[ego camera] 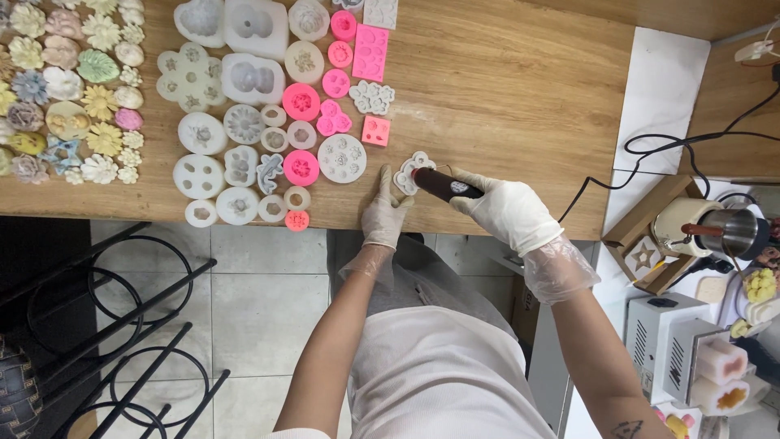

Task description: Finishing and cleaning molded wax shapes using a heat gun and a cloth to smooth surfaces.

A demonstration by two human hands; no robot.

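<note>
1. The right hand point(508, 213), in a pale disposable glove, sits just right of the frame's centre. Its grip is wrapped around a dark bottle point(447, 184), tilted so the tip points left.
2. The bottle's tip is over a small white flower-shaped mould point(409, 169), which lies on the wooden surface point(504, 89) near its lower edge, at the centre of the frame.
3. The left hand point(385, 213), also gloved, rests flat just left of that mould, fingers touching its edge; its grip is loose and holds nothing.
4. Many white and pink moulds point(301, 102) lie in rows to the upper left of the hands.
5. Finished pastel flower pieces point(81, 89) fill the far upper left.
6. A metal pot point(731, 232) stands at the right edge, with a black cable point(650, 146) looping above it.
</note>
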